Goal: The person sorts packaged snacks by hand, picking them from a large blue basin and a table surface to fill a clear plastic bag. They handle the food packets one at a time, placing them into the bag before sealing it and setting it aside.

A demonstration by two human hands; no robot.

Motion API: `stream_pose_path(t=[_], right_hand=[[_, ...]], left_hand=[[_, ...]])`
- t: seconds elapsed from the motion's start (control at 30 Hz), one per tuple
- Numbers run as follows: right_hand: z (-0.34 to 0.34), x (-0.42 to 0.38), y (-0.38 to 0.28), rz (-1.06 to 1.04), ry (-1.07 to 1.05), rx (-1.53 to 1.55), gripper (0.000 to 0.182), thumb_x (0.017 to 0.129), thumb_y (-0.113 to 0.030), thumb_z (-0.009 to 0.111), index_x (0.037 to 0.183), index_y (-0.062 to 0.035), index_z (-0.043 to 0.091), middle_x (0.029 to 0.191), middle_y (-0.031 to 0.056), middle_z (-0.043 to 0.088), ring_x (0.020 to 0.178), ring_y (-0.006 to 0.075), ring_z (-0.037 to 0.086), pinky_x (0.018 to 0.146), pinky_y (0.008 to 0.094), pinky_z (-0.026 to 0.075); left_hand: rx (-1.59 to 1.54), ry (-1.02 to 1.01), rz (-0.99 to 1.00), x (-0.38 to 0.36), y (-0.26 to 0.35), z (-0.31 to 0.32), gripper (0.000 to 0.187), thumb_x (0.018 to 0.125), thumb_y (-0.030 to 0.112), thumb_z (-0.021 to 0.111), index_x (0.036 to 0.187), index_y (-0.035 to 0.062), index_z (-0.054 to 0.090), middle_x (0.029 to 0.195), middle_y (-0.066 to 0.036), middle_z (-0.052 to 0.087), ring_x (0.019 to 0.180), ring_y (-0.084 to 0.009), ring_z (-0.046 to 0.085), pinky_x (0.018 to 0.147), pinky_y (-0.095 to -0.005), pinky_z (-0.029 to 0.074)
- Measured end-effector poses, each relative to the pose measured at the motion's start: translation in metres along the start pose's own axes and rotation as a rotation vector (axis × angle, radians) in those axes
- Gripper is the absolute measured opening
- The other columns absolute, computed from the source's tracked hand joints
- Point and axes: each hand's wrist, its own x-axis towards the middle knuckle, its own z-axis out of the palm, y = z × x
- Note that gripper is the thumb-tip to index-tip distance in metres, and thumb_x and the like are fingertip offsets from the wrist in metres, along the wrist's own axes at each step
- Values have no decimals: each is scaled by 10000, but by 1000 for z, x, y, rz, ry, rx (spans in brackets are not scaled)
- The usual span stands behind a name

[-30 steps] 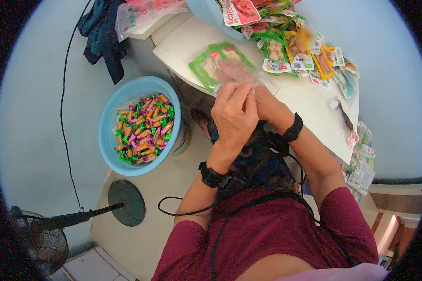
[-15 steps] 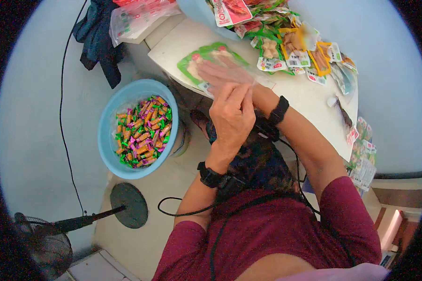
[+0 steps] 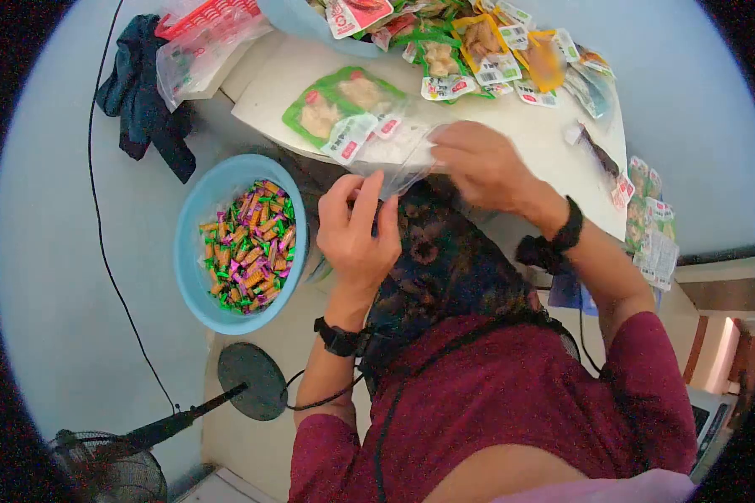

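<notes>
Two green-edged food packets (image 3: pixel 342 109) lie side by side on the white table (image 3: pixel 512 138), at its left part, inside or under a clear plastic bag (image 3: pixel 407 155). My left hand (image 3: pixel 361 222) is at the near left corner of the bag's mouth, its fingers closed on the film. On the other side, my right hand (image 3: pixel 482 163) pinches the bag's right edge over the table. Between the hands the clear film is stretched.
A blue tub (image 3: pixel 189 277) of small wrapped snacks stands left of the table. Many food packets (image 3: pixel 478 42) are heaped at the table's back, by a blue basin (image 3: pixel 298 21). A fan (image 3: pixel 109 469) stands lower left; dark cloth (image 3: pixel 143 92) hangs upper left.
My right hand has come out of the bag and moved right to its edge. My left hand has moved left and down. Both packets are now uncovered by hands, and the view has shifted.
</notes>
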Motion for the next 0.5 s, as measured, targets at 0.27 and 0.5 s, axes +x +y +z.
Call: stream_pose_path(t=[0.27,0.5], right_hand=[[-34,-16,32,151,21,-159,335,707,83,564,998,-77,605,1244,127,572,1104,315,572,878,404,505],[-17,-4,37,-25,-99,-235,318,719,72,580,995,-73,643,1386,92,482,1245,307,476,1003,404,431]], left_hand=[[370,-330,387,-27,15,-8,377,800,25,599,1150,154,658,1308,-158,525,927,-260,598,736,-328,506],[577,-291,442,-15,13,1,316,813,83,571,1124,92,623,1346,-130,502,880,-213,555,612,-273,426]])
